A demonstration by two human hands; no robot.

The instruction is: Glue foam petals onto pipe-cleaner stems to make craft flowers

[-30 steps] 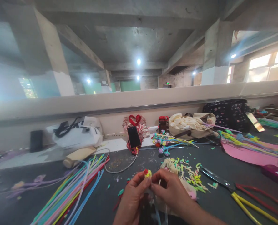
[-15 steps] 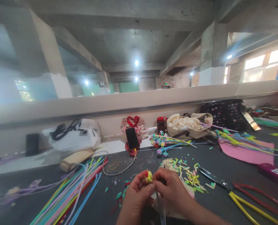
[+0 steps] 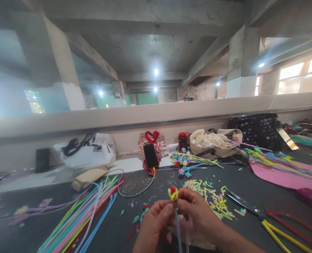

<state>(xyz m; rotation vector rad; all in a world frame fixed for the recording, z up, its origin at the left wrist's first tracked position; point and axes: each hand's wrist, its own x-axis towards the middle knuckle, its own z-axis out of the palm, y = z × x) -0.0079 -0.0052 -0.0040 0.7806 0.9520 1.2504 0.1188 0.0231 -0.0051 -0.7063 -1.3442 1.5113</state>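
A small craft flower (image 3: 173, 193) with yellow petals and a red middle stands upright between my hands. Its pale blue stem (image 3: 178, 230) runs down toward me. My right hand (image 3: 199, 210) pinches the stem just under the bloom. Thumb and fingers of my left hand (image 3: 157, 219) close on the same spot from the other side. Beneath my hands lies a pale cloth (image 3: 198, 242), partly hidden. Cut yellow, cream and green bits (image 3: 211, 196) are scattered beyond my right hand, and red and teal bits (image 3: 140, 218) lie beside my left.
Long-handled scissors (image 3: 256, 211) lie at right, near a purple device (image 3: 310, 198). Fuzzy coloured stems (image 3: 79, 214) fan out at left. Farther back are finished flowers (image 3: 182, 161), a cabled phone (image 3: 151, 156), a bottle (image 3: 182, 142) and bags (image 3: 88, 153).
The flower has turned upright, so its red middle now faces up, and it sits slightly higher. My right hand has risen with it. The view has shifted slightly left.
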